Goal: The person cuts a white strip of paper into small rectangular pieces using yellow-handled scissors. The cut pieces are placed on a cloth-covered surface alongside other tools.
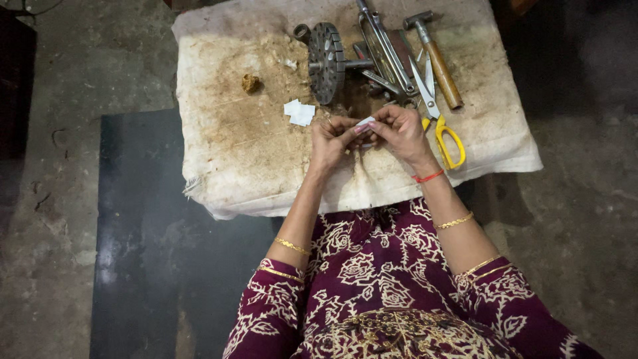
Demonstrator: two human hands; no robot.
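Note:
My left hand point(330, 141) and my right hand point(399, 130) meet over the stained white cloth point(232, 153) that covers a low work surface. Together they pinch a small white paper slip point(365, 122) between the fingertips. A little pile of similar white paper pieces point(300, 112) lies on the cloth just left of my left hand. Yellow-handled scissors point(440, 119) rest right beside my right hand, blades pointing away from me.
At the far side of the cloth lie a grey metal toothed wheel on a shaft point(326, 62), long metal tools point(385, 53) and a wooden-handled hammer point(435, 60). A brown lump point(250, 83) sits at the left. Concrete floor and a dark mat point(143, 233) surround it.

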